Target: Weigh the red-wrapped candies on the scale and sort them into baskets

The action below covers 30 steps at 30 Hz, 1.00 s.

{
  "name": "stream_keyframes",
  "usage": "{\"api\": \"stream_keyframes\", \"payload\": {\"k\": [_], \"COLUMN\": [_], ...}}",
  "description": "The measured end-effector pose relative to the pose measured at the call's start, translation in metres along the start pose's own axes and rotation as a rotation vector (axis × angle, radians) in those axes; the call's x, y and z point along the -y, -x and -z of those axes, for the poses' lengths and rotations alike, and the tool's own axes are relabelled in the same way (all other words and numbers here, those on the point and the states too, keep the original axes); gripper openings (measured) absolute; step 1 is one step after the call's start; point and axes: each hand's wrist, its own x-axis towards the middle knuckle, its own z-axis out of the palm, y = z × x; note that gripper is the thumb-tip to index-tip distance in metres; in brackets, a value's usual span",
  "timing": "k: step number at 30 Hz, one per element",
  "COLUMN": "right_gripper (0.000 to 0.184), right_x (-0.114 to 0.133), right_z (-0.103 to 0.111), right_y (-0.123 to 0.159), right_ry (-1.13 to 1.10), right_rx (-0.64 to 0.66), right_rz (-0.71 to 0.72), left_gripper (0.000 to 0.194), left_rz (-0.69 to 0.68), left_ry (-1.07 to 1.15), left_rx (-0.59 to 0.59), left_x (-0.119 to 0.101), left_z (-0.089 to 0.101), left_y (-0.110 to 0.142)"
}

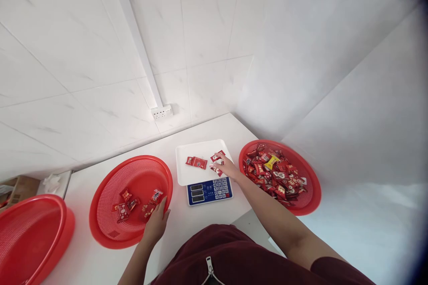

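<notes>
We're spreading R hand [227, 168] over tray [185, 177], fingers apart; 2 packs [197, 162] lying L, long axis running L–R; L hand [155, 226] nearing basket [168, 173] packs, grip unclear.

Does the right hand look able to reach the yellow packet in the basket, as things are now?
Probably yes: the yellow packet lies uncovered on top, and the open basket is near. The right hand is now at packets on the white tray, though.

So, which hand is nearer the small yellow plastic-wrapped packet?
Right. The right hand is over the white rectangular tray, left of the packet; the left hand is farther left, at a round red basket.
</notes>
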Motion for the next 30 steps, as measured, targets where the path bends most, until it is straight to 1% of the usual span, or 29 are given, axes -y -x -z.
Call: {"api": "stream_keyframes", "payload": {"k": [5, 9, 13, 16, 20, 23, 26, 30], "right_gripper": [0.054, 0.054, 0.054, 0.055, 0.058, 0.059, 0.052, 0.034], "right_x": [0.007, 0.007, 0.008, 0.011, 0.016, 0.015, 0.01, 0.006], "right_z": [-0.003, -0.005, -0.005, -0.006, -0.011, -0.015, -0.017, -0.022], "right_y": [-0.008, -0.016, -0.019, -0.019, -0.022, -0.024, -0.02, -0.003], "right_ry": [0.07, 0.073, 0.103, 0.121, 0.046, 0.004, 0.004, -0.09], "right_rx": [0.0, 0.024, 0.014, 0.061, 0.161, 0.131, 0.074, 0.13], "right_rz": [0.027, -0.01, -0.043, -0.05, 0.008, -0.002, -0.071, -0.154], "left_gripper": [0.054, 0.053, 0.052, 0.052, 0.054, 0.055, 0.056, 0.055], "left_rz": [0.025, 0.036, 0.022, 0.03, 0.038, 0.044, 0.061, 0.068], "left_ry": [0.003, 0.012, 0.015, 0.012, -0.001, -0.006, -0.006, 0.003], "left_rx": [0.013, -0.01, -0.021, -0.019, -0.001, 0.027, 0.038, 0.027], "left_x": [-0.002, 0.0, 0.002, 0.002, -0.002, -0.006, -0.008, -0.008], "left_z": [0.001, -0.001, -0.003, -0.004, -0.001, 0.002, 0.004, 0.003], "left_y": [0.001, 0.001, 0.001, 0.001, 0.001, 0.002, 0.003, 0.004]}}
